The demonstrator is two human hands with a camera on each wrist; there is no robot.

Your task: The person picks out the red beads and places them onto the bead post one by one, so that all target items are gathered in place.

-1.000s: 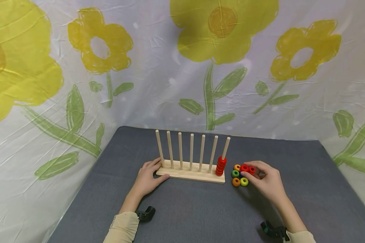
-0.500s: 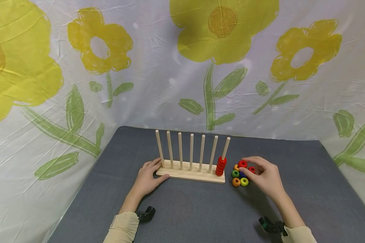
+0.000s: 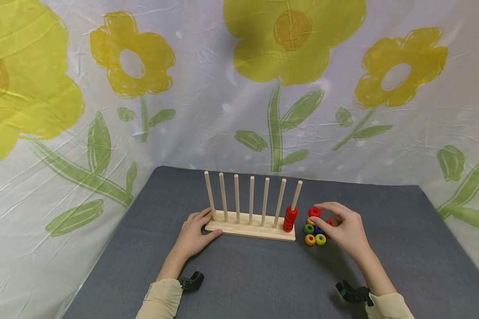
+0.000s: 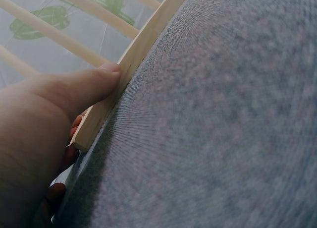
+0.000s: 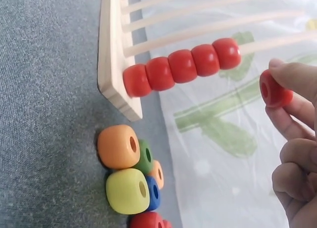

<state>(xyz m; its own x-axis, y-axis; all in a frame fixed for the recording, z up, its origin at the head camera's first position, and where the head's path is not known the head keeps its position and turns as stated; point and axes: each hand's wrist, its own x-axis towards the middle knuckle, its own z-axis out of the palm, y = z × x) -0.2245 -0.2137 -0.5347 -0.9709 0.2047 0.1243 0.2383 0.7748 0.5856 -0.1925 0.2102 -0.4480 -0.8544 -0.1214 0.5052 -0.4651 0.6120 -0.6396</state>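
Observation:
My left hand [image 3: 193,235] grips the left end of a wooden peg rack [image 3: 243,228], thumb on its front edge as the left wrist view shows, fingers round the end. Several red beads [image 5: 183,67] are stacked on the rack's rightmost peg; the other pegs are bare. With thumb and fingertips my right hand [image 3: 349,228] pinches a red bead [image 5: 278,91], raised above the loose beads and right of the stack. Its hole shows in the right wrist view.
Right of the rack lie loose beads: an orange bead [image 3: 310,239], a yellow-green bead [image 3: 320,239], a green bead [image 3: 308,229], a blue bead [image 5: 153,193], another orange one and red ones partly hidden by my hand. A flowered curtain [image 3: 207,88] hangs behind the grey table [image 3: 239,279].
My right hand has lifted a red bead from the loose group and moved it slightly up and left towards the rack. The left hand and rack stay put.

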